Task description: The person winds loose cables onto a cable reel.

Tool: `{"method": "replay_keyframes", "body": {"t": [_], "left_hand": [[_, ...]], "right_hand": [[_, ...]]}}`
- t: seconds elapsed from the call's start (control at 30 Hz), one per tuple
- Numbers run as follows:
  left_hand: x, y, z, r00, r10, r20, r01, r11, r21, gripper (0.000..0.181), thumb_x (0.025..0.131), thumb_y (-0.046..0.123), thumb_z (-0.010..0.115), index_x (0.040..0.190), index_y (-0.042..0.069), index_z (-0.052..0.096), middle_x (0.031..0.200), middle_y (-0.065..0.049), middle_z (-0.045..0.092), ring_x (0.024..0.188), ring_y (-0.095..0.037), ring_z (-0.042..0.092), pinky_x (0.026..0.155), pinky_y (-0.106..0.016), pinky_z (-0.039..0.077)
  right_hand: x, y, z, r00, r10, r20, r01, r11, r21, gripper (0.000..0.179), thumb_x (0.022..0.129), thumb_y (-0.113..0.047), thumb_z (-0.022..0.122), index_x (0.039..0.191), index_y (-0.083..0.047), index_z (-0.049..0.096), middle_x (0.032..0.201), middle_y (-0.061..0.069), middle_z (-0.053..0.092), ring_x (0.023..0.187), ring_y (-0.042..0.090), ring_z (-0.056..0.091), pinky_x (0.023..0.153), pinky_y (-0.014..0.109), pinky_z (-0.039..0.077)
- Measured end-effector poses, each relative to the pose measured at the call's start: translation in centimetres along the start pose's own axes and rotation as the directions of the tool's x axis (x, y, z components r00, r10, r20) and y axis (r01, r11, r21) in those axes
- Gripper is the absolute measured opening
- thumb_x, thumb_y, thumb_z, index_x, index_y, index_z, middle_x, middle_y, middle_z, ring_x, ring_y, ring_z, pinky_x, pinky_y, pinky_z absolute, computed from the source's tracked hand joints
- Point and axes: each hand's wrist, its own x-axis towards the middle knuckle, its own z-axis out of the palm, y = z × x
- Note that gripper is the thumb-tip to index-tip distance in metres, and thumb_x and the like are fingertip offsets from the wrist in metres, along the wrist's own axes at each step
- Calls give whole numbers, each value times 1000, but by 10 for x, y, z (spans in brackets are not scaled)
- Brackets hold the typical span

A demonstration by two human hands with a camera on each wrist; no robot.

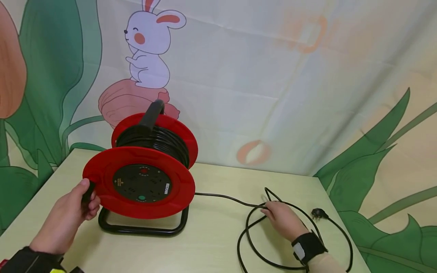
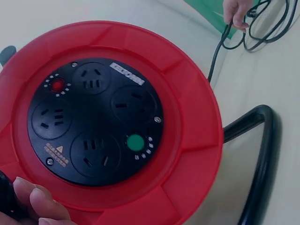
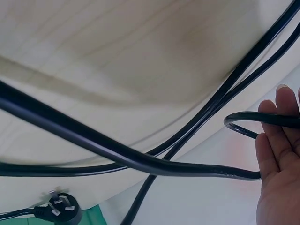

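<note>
So the person's left hand, lower left of the frame, has its fingers and thumb curled round a small black crank knob sticking out of the reel's near rim. The right hand, lower right, is pinching a black cable between thumb and fingers.

The cable reel sits left of centre, right up against the left fingers. Its red front disc tilts up a bit, with a dark socket panel in the middle carrying a red button and a green one. Plenty of cable is wound between the two discs, a black carry handle sits over the top, and a black tube stand holds it all up. One strand runs right from the reel to the right fingers, then loose loops spread around and below that hand. The plug lies off to the right, near the hand but not touching it.

Everything's on a pale wood-look table. Behind it hangs a printed cloth: white rabbit upper left, big green leaves down both sides.
</note>
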Motion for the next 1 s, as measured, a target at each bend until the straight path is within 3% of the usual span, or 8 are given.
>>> {"method": "replay_keyframes", "body": {"t": [0.53, 1.0], "left_hand": [[-1, 42, 16, 981, 193, -8, -193, 981, 21, 54, 103, 50, 24, 101, -2, 38, 83, -12, 43, 74, -24, 44, 61, -33, 38], [-1, 69, 36, 977, 211, -26, -210, 977, 35, 53, 103, 48, 28, 97, -2, 43, 82, -12, 46, 74, -25, 48, 61, -33, 40]], "right_hand": [[18, -36, 4, 996, -92, -21, 92, 995, 29, 16, 97, -25, 60, 83, -17, 57, 68, -13, 44, 62, 6, 42, 61, 27, 37], [30, -53, 19, 987, -159, -11, 159, 987, 7, 15, 96, -29, 61, 84, -22, 56, 71, -15, 46, 64, 6, 43, 62, 26, 38]]}}
